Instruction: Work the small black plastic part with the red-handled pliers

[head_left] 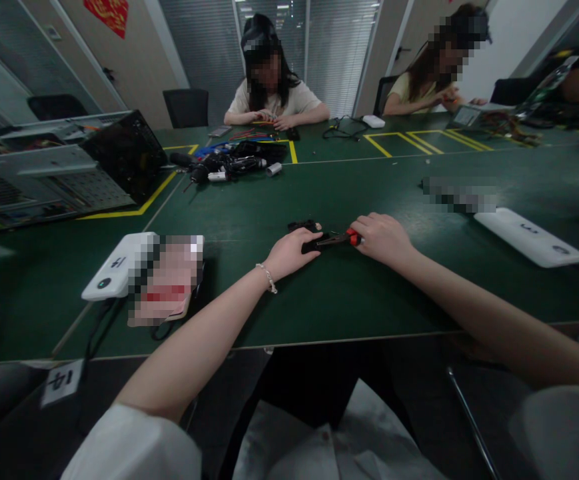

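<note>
Both my hands rest on a dark green table [349,293], close together near its middle. My left hand [292,252], with a bracelet on the wrist, is closed around a small black object [303,227] and the dark tip of a tool. My right hand [382,237] is wrapped round the red handle of that tool [336,239], which looks like a small pair of pliers or cutters lying almost flat between the hands.
A white box [114,267] lies at the left and another white box [529,237] at the right. An open computer case [59,167] stands far left. Black cables and tools [234,163] lie mid-table. Two other people sit working on the far side.
</note>
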Demonstrator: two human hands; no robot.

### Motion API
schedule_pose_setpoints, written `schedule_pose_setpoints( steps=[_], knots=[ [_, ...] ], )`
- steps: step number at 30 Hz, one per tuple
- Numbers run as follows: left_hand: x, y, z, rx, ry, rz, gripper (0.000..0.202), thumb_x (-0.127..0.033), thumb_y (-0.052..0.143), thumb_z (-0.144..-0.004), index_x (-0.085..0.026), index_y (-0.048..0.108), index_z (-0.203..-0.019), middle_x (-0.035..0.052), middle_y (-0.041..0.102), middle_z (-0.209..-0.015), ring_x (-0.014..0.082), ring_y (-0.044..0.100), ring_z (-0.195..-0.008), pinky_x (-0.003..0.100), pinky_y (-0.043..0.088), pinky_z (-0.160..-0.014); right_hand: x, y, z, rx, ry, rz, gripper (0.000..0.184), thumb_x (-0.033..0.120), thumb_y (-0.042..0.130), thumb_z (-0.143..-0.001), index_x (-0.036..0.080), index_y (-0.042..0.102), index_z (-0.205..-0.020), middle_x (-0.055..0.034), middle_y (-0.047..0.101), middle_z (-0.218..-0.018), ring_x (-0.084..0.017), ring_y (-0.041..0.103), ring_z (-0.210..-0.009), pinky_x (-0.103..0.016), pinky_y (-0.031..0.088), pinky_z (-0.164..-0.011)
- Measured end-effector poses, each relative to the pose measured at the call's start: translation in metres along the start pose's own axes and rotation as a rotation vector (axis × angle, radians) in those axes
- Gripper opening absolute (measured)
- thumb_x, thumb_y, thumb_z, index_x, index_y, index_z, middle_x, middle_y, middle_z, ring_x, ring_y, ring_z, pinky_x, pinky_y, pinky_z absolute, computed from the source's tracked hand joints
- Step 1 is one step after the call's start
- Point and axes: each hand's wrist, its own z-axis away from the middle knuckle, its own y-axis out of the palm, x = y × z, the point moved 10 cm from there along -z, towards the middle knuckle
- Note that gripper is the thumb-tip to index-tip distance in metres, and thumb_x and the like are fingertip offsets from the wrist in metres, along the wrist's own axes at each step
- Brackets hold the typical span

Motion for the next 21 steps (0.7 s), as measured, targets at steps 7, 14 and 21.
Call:
schedule_pose_setpoints(
  steps=[7,14,21],
  knots=[
    [0.001,0.002,-0.001,0.007,0.001,-0.013,0.044,-0.028,0.058,-0.085,-0.019,0.053,-0.128,0.0066,0.057,-0.125,0.0214,0.057,-0.109,0.035,0.046,-0.094,-0.003,0.008,0.000,0.036,0.033,-0.047,0.021,0.024,0.048,-0.079,0.014,0.064,-0.088,-0.0094,0.065,-0.086,-0.021,0.054,-0.076,-0.031,0.038,-0.064],
    [0.002,0.002,-0.001,-0.006,0.004,-0.015,0.043,-0.028,0.059,-0.085,-0.020,0.054,-0.126,0.0064,0.057,-0.124,0.0215,0.057,-0.108,0.035,0.046,-0.093,-0.005,0.013,0.000,0.048,0.035,-0.073,0.019,0.026,0.049,-0.078,0.015,0.063,-0.086,-0.0076,0.064,-0.084,-0.019,0.054,-0.073,-0.030,0.039,-0.062],
    [0.003,0.003,-0.001,0.001,0.006,-0.009,0.044,-0.028,0.058,-0.085,-0.020,0.053,-0.128,0.0067,0.057,-0.124,0.0216,0.056,-0.109,0.036,0.047,-0.093,-0.003,0.009,-0.001,0.025,0.020,-0.047,0.020,0.023,0.048,-0.078,0.014,0.063,-0.086,-0.0086,0.064,-0.085,-0.020,0.053,-0.074,-0.030,0.038,-0.064]
  ],
)
